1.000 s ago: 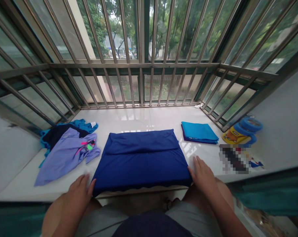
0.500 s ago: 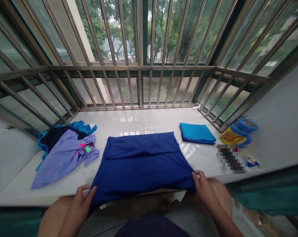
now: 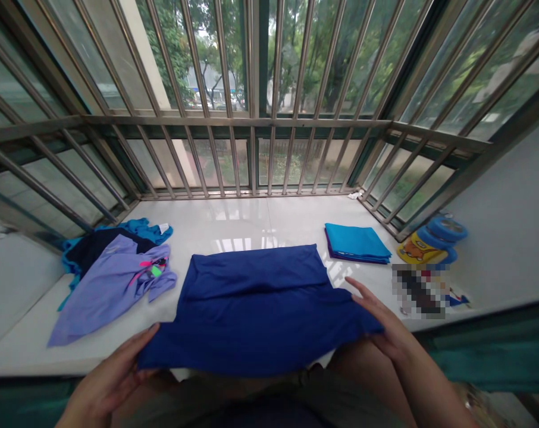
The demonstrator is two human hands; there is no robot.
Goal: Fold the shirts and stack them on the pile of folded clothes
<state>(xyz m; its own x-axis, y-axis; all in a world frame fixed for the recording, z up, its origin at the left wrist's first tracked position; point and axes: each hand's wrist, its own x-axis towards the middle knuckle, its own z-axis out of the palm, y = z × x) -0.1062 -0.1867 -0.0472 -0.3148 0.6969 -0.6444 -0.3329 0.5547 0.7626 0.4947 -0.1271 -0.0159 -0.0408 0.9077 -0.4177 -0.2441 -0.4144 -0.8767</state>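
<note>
A dark blue folded garment (image 3: 256, 303) lies on the white sill (image 3: 251, 223) in front of me, its near edge lifted off the sill. My left hand (image 3: 104, 383) grips the garment's near left corner, thumb on top and fingers underneath. My right hand (image 3: 381, 327) holds the near right corner the same way. The far part of the garment still rests flat on the sill.
A heap of lilac, teal and dark clothes (image 3: 113, 273) lies at the left. A folded teal garment (image 3: 356, 242) sits at the right, with a yellow and blue toy (image 3: 432, 241) beyond it. Metal window bars (image 3: 251, 119) close off the far side.
Both hands went from lying flat beside the garment to gripping its near corners. The near edge has since been lifted and spread wider toward me.
</note>
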